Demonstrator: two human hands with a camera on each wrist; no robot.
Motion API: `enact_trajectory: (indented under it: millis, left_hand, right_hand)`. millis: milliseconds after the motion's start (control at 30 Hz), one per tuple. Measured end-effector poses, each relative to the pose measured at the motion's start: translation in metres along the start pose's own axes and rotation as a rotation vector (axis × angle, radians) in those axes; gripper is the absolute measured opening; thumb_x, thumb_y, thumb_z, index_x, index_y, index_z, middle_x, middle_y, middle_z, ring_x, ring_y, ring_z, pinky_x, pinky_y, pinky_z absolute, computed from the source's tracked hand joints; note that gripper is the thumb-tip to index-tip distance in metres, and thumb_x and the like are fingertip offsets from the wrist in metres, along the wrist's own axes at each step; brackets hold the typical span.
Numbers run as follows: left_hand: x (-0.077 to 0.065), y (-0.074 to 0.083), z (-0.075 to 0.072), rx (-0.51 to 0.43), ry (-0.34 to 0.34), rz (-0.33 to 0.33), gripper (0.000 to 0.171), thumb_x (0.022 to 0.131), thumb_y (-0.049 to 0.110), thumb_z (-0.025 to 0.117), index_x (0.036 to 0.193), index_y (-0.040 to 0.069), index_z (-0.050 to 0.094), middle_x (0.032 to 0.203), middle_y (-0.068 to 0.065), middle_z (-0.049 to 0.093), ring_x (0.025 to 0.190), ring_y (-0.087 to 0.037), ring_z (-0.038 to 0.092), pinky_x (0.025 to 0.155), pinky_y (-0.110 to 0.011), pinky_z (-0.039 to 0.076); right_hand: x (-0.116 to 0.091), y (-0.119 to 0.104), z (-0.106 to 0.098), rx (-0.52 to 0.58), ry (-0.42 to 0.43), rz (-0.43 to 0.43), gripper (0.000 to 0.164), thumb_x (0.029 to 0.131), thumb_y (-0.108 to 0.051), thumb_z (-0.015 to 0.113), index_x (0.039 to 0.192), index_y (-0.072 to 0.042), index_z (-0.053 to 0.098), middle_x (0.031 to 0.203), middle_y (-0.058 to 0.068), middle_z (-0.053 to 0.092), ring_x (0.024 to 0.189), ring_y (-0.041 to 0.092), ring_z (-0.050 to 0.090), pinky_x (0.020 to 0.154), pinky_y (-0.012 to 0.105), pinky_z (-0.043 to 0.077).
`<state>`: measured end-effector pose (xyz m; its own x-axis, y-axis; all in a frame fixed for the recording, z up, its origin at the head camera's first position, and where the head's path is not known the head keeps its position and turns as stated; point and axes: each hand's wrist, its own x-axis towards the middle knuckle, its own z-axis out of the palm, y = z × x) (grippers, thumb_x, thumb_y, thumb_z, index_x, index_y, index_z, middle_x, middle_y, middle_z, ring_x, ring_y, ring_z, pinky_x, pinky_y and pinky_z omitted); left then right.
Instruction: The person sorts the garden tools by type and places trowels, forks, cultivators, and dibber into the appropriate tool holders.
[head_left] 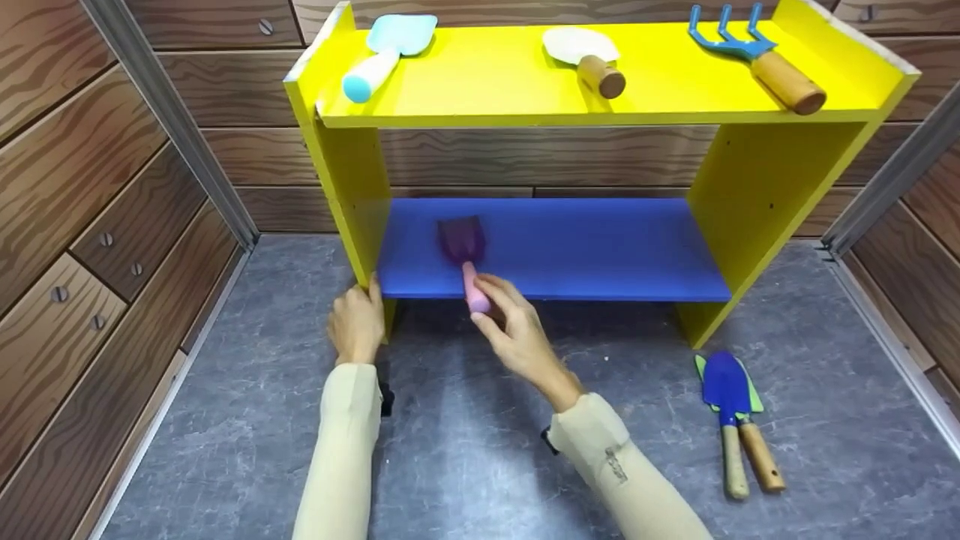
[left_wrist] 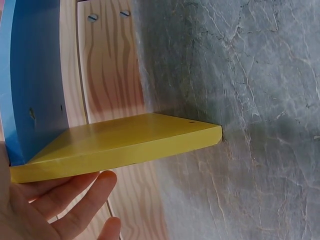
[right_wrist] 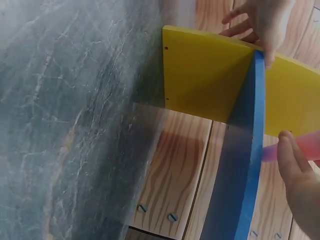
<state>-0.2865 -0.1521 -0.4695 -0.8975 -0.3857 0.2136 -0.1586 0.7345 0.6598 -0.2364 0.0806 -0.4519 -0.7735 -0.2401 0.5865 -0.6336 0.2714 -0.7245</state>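
While the left hand (head_left: 355, 322) grips the shelf (head_left: 363, 195), maybe to steady it, the right hand (head_left: 519, 337) pinches the shovel (head_left: 464, 253) by its handle (head_left: 472, 283), likely so its scoop (head_left: 460, 236) faces inward.

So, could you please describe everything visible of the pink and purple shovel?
The pink and purple shovel looks plastic: dark, flat-ended blade, pink handle with a lilac end. The right hand pinches its handle over the left half of the blue shelf board, blade pointing away; contact with the board is unclear.
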Motion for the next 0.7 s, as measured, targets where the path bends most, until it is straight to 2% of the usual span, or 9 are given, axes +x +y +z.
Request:
enact_trajectory:
  millis: [100, 267, 700]
  left_hand:
    - [0.000, 0.000, 0.000, -0.002, -0.009, -0.002, 0.055, 0.108, 0.041, 0.045, 0.077, -0.001, 0.063, 0.090, -0.032, 0.069, 0.081, -0.053, 0.067, 0.068, -0.061, 0.048]
    - [0.000, -0.001, 0.000, 0.005, -0.007, 0.004, 0.055, 0.108, 0.041, 0.045, 0.078, -0.001, 0.063, 0.088, -0.031, 0.069, 0.080, -0.052, 0.067, 0.067, -0.060, 0.049]
    - [0.000, -0.001, 0.001, 0.002, 0.009, 0.019, 0.055, 0.108, 0.039, 0.046, 0.082, -0.004, 0.066, 0.092, -0.033, 0.069, 0.082, -0.054, 0.066, 0.070, -0.062, 0.049]
  right_hand:
    - [0.010, 0.004, 0.007, -0.059, 0.039, -0.029, 0.034, 0.092, 0.005, 0.067, 0.125, 0.011, 0.063, 0.128, 0.025, 0.058, 0.117, 0.037, 0.059, 0.098, 0.043, 0.049]
    - [0.027, 0.008, 0.017, -0.130, 0.063, -0.057, 0.028, 0.093, 0.001, 0.069, 0.120, 0.006, 0.068, 0.122, 0.022, 0.060, 0.111, 0.034, 0.061, 0.095, 0.041, 0.050]
    - [0.050, 0.015, 0.037, -0.244, -0.020, -0.062, 0.025, 0.095, -0.004, 0.069, 0.118, 0.004, 0.068, 0.123, 0.019, 0.059, 0.112, 0.034, 0.062, 0.099, 0.043, 0.047]
